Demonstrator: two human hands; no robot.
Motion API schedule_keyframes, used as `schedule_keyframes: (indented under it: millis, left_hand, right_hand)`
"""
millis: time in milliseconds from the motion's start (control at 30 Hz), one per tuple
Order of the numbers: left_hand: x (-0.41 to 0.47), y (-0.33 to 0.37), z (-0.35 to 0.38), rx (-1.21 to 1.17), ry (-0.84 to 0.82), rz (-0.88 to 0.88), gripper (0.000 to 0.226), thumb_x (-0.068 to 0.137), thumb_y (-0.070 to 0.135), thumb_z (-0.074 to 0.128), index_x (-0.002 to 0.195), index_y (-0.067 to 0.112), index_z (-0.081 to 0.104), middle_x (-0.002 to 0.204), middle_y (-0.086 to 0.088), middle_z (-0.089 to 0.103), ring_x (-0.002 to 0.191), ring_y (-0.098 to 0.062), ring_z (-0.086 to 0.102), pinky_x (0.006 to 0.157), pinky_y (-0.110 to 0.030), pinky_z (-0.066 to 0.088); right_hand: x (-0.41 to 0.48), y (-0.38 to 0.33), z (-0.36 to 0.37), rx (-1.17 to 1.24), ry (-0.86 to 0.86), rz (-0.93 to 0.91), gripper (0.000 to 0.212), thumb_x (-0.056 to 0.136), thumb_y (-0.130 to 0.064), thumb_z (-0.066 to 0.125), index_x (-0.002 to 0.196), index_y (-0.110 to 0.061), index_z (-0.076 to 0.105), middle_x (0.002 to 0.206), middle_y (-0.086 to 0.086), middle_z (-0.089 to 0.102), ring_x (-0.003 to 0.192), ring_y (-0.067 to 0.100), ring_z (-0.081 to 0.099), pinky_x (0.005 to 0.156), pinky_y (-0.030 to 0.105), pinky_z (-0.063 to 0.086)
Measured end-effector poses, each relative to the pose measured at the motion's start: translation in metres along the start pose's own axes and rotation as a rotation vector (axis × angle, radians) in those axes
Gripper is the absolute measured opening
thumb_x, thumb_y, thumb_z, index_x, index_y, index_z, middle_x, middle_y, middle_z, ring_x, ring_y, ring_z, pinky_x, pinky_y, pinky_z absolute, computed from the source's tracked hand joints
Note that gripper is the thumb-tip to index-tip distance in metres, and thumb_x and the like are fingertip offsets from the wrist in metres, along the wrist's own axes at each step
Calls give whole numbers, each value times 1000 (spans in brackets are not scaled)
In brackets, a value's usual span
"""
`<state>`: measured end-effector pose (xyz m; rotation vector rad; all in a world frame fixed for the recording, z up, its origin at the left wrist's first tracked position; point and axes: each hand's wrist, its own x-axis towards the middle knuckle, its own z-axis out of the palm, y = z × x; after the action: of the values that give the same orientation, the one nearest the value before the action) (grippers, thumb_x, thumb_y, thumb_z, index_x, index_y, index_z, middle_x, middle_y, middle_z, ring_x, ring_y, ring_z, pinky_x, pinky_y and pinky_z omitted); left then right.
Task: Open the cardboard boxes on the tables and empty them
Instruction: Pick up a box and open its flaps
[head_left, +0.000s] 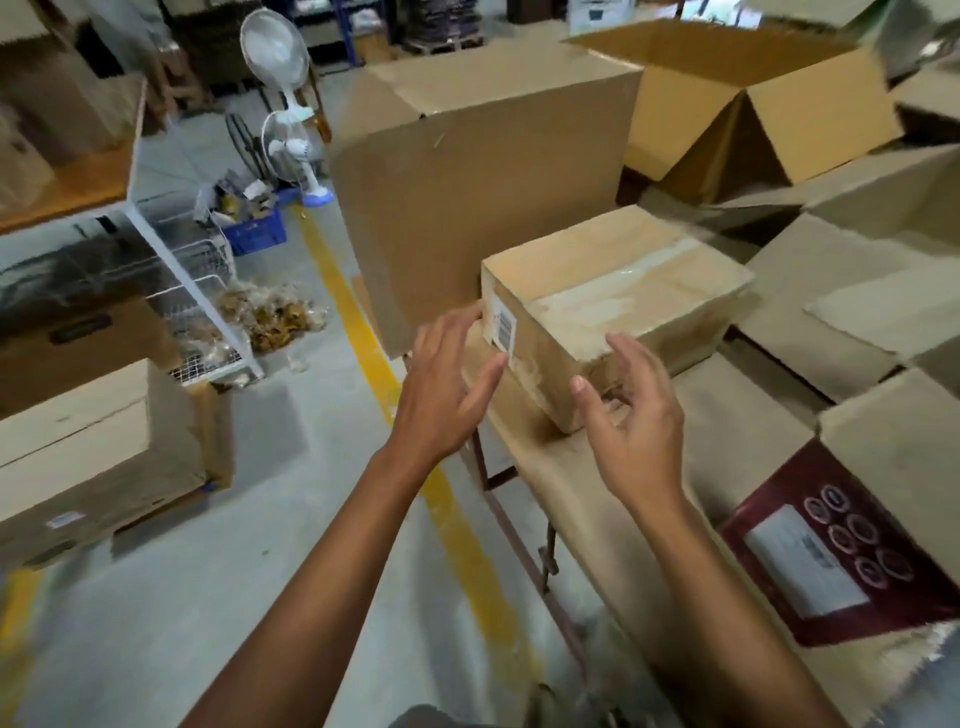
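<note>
left hand (447, 384): open, fingers spread, just beside the taped box's labelled end
right hand (631, 415): open, fingers curled, at the taped box's near corner
taped box (618, 306): shut, on the table (587, 499)
big box (478, 192): behind the taped box

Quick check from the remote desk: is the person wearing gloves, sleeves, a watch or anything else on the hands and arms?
Nothing is worn. The left hand and right hand are bare, with no gloves, rings or watch visible. Both forearms are uncovered down to the bottom of the frame; no sleeve shows.
</note>
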<state>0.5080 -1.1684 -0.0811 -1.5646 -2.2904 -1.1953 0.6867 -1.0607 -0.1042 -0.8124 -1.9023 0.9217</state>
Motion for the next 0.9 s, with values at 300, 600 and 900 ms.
schedule_keyframes:
  millis: [300,600,900]
  left_hand:
    - [118,-22,53,-59,-125,209,57,96,43,50,143,11,48,137,-8,54,122,-25,46,102,-32,37]
    - [250,-52,110,17,-460,242,60,98,42,57,150,17,40,146,-8,43,134,-28,38,109,-42,34]
    - [291,-80,170,232,-864,117,72,96,64,38,157,32,17,151,-14,43,133,-39,46,106,-46,39]
  right_hand:
    - [61,16,1,-237,163,187,60,93,-48,58,146,-21,48,156,4,38,144,21,33,114,38,33]
    - [117,27,20,-329,350,519,88,92,-54,59,160,-21,13,166,8,11,151,31,14,120,48,26]
    - [119,77,47,337,389,842,69,82,-55,75,139,-26,50,127,5,67,102,20,71,71,29,62]
